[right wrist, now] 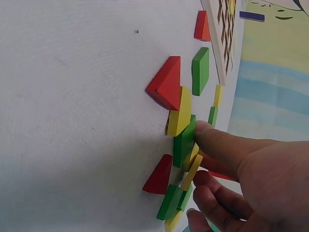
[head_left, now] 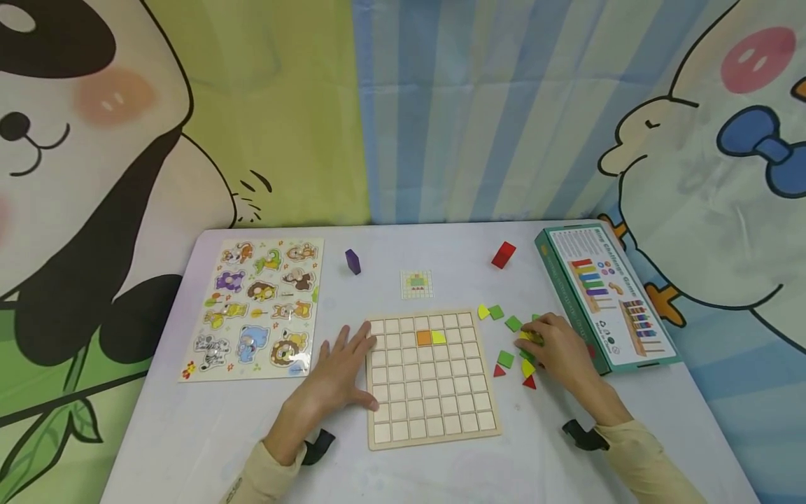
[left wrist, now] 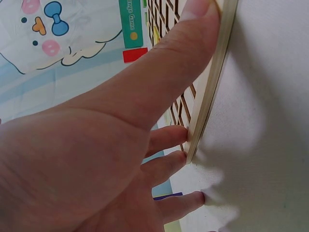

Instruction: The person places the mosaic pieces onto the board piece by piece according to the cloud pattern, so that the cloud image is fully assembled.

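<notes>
My left hand (head_left: 336, 367) rests along the left edge of a wooden grid board (head_left: 434, 443), fingers spread and straight. Its thumb lies on the rim in the left wrist view, with two fingertips at the edge farther up. An orange square tile (head_left: 425, 338) and a yellow tile (head_left: 438, 337) sit side by side in the board. Right of the board, my right hand (head_left: 560, 350) reaches into a loose pile of tiles. In the right wrist view, the thumb is at a green tile (right wrist: 183, 145), and the fingertips are apart from it, beside a tilted yellow tile (right wrist: 192, 171).
Green tiles (head_left: 505, 359) and red triangles (head_left: 529, 382) lie around the pile. A pattern card (head_left: 417, 284) is behind the board, between a purple block (head_left: 352, 262) and a red block (head_left: 503, 255). An animal puzzle (head_left: 258, 308) lies left, a game box (head_left: 611, 301) right.
</notes>
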`<action>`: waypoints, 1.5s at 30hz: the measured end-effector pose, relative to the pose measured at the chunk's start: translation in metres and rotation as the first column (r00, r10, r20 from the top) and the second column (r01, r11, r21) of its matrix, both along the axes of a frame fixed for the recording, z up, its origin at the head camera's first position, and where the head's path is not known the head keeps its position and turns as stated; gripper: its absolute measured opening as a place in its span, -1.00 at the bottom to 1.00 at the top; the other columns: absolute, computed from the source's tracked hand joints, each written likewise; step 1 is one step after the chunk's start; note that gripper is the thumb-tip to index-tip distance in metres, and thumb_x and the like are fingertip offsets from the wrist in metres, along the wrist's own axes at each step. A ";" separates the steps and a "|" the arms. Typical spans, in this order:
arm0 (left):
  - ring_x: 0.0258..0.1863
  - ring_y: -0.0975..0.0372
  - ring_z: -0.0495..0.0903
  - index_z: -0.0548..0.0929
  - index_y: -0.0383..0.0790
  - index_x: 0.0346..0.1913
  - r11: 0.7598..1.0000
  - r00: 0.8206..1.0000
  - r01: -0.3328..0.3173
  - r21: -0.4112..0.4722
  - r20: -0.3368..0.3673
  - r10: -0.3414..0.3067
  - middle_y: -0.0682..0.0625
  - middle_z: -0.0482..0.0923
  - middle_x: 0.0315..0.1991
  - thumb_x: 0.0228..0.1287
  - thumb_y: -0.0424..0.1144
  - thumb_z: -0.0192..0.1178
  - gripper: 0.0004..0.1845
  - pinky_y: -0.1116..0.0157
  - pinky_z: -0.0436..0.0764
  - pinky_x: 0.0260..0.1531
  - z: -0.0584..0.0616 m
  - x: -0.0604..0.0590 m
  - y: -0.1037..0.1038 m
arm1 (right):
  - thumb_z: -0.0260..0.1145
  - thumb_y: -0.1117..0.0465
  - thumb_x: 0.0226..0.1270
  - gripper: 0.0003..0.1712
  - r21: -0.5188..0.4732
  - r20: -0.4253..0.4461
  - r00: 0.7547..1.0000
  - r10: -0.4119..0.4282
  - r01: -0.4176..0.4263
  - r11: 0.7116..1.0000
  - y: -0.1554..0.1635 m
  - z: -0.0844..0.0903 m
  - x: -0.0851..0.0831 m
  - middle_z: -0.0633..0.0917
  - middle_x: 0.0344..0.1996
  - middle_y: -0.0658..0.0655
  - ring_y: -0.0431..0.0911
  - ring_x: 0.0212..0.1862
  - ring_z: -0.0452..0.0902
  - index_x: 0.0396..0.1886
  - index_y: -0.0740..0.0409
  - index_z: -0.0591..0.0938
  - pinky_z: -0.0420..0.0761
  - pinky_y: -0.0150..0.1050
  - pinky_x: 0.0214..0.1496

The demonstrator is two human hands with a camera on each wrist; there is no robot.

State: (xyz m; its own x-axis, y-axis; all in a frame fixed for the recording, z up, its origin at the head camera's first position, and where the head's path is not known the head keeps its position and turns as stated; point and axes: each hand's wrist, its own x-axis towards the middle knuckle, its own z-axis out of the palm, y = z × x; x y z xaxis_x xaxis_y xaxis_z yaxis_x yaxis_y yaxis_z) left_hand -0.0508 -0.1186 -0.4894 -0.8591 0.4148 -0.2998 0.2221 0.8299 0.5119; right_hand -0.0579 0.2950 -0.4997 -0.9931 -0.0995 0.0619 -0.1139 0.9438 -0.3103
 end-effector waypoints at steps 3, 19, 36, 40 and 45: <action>0.64 -0.19 -0.20 0.24 -0.18 0.56 1.000 1.000 0.000 -0.001 0.000 0.000 -0.07 -0.14 0.68 -0.31 0.03 0.68 0.27 -0.39 -0.11 0.48 0.000 0.000 0.000 | 0.59 0.14 0.13 -0.64 -0.012 0.008 1.000 -0.004 0.004 1.000 0.000 -0.001 -0.001 0.62 -0.19 0.15 -0.02 -0.20 0.45 -0.10 0.19 0.78 0.61 -0.17 -0.24; 0.64 -0.19 -0.22 0.23 -0.19 0.56 1.000 1.000 -0.001 -0.003 0.011 0.001 -0.07 -0.15 0.68 -0.30 0.01 0.68 0.27 -0.39 -0.12 0.48 0.002 -0.001 0.001 | 0.58 0.13 0.11 -0.66 0.025 -0.207 0.967 0.147 -0.145 0.989 -0.006 -0.004 -0.014 0.74 -0.14 0.18 0.03 -0.24 0.61 -0.16 0.18 0.74 0.63 -0.03 -0.14; 0.64 -0.19 -0.23 0.20 -0.19 0.57 1.000 1.000 0.007 -0.013 0.021 -0.006 -0.06 -0.18 0.68 -0.27 0.02 0.68 0.27 -0.40 -0.13 0.47 0.005 -0.003 0.000 | 0.50 0.34 0.17 -0.64 -0.215 -0.231 0.946 0.225 -0.276 0.937 -0.034 0.006 -0.022 0.66 -0.08 0.14 -0.02 -0.19 0.63 -0.03 0.26 0.66 0.76 -0.09 -0.14; 0.64 -0.19 -0.24 0.19 -0.20 0.58 1.000 1.000 0.015 -0.011 0.022 -0.014 -0.06 -0.19 0.68 -0.25 0.02 0.67 0.27 -0.39 -0.13 0.48 0.005 -0.003 0.000 | 0.49 0.35 0.17 -0.64 -0.213 -0.220 0.934 0.280 -0.326 0.921 -0.045 0.010 -0.022 0.66 -0.02 0.14 -0.03 -0.17 0.65 -0.02 0.26 0.66 0.77 -0.12 -0.13; 0.64 -0.19 -0.24 0.19 -0.20 0.58 1.000 0.999 0.017 -0.008 0.027 -0.016 -0.07 -0.18 0.68 -0.24 0.01 0.67 0.26 -0.39 -0.14 0.48 0.006 -0.003 0.000 | 0.49 0.39 0.14 -0.64 -0.222 -0.215 0.900 0.379 -0.423 0.879 -0.059 0.008 -0.018 0.64 -0.03 0.14 -0.06 -0.15 0.65 -0.03 0.29 0.66 0.75 -0.15 -0.17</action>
